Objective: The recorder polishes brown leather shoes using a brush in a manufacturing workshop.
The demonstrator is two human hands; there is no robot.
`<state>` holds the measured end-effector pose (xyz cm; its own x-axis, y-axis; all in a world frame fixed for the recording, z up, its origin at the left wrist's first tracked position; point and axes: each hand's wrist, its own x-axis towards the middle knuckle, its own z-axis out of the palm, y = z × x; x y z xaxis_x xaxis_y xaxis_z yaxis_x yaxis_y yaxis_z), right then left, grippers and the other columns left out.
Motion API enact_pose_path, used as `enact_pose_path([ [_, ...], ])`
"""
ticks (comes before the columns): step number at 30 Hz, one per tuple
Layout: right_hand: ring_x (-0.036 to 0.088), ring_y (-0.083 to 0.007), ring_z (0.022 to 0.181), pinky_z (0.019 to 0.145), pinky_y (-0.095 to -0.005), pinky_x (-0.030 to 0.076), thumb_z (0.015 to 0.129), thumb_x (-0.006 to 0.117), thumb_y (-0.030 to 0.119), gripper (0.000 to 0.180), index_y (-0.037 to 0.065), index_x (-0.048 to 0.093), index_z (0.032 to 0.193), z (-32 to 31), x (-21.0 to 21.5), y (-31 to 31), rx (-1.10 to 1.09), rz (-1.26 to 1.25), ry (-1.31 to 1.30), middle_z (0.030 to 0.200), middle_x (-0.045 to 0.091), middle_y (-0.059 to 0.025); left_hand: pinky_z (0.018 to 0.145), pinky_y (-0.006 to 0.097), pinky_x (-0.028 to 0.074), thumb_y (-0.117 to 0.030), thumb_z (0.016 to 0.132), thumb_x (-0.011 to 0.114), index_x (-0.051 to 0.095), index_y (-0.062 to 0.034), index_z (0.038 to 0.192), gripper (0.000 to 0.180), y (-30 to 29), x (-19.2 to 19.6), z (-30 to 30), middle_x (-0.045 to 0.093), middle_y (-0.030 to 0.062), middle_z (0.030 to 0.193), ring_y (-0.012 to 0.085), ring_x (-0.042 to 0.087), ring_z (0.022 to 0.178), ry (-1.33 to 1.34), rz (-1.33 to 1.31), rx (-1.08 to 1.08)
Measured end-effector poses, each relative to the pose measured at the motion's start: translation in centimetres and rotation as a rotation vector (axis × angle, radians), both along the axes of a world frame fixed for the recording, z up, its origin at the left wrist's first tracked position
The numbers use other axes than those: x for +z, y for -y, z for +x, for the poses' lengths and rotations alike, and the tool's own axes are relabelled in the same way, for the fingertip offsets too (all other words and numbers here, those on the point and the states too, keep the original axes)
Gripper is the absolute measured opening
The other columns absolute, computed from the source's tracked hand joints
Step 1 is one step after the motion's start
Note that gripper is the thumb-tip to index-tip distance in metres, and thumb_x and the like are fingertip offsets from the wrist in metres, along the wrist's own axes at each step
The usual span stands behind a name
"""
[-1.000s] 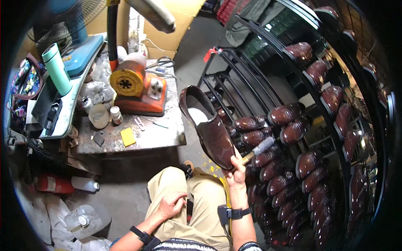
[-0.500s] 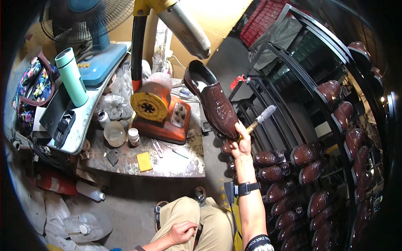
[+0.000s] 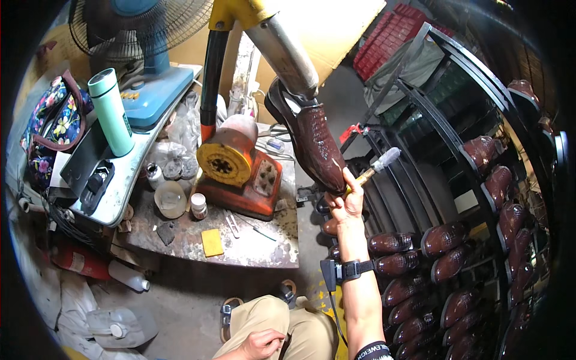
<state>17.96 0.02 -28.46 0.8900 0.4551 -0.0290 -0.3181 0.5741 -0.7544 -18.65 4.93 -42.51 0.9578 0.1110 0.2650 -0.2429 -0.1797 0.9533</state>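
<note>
My right hand (image 3: pixel 347 201) is closed at the toe of a glossy dark-brown slip-on shoe (image 3: pixel 321 144). The same hand grips a brush (image 3: pixel 384 160) with a yellowish handle and pale bristles, which sticks out to the right. The shoe's heel end is raised, and its opening is right by the end of a silver metal tube (image 3: pixel 291 57) on a yellow arm, which hides part of the opening. Whether shoe and tube touch, I cannot tell. My left hand (image 3: pixel 262 345) rests on my thigh with its fingers curled, nothing visible in them.
An orange-red machine base (image 3: pixel 258 192) stands on the worn workbench (image 3: pixel 276 249), with a yellow pad (image 3: pixel 212 243) and small bottles. At left are a green flask (image 3: pixel 112 114) and a blue fan (image 3: pixel 150 99). A rack at right holds many brown shoes (image 3: pixel 444 239).
The shoe's opening has come up to the end of the metal tube; before, a gap showed between them. The view has shifted slightly. My left hand stays on my thigh.
</note>
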Motion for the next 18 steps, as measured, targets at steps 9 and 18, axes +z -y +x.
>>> enact_pose_path([
  [9, 0.025, -0.0091, 0.028, 0.031, -0.0228, 0.021, 0.084, 0.056, 0.031, 0.021, 0.011, 0.058, 0.078, -0.4, 0.4, -1.2, -0.023, 0.094, -0.195, 0.066, 0.06, -0.0017, 0.069, 0.036, 0.047, -0.003, 0.075, 0.054, 0.064, -0.0058, 0.086, 0.015, -0.1, -0.3, -0.5, 0.064, 0.0095, 0.079, 0.0264, 0.061, 0.074, -0.043, -0.009, 0.018],
  [18, 0.023, -0.0075, 0.032, 0.032, -0.0207, 0.021, 0.084, 0.057, 0.032, 0.02, 0.014, 0.06, 0.092, -3.2, 1.6, -1.2, -0.237, 0.187, -0.441, 0.083, 0.061, -0.0105, 0.074, 0.035, 0.048, -0.003, 0.075, 0.053, 0.064, -0.007, 0.09, 0.019, -0.2, -0.4, -1.0, 0.065, 0.0124, 0.083, 0.0239, 0.062, 0.077, -0.168, -0.037, -0.035],
])
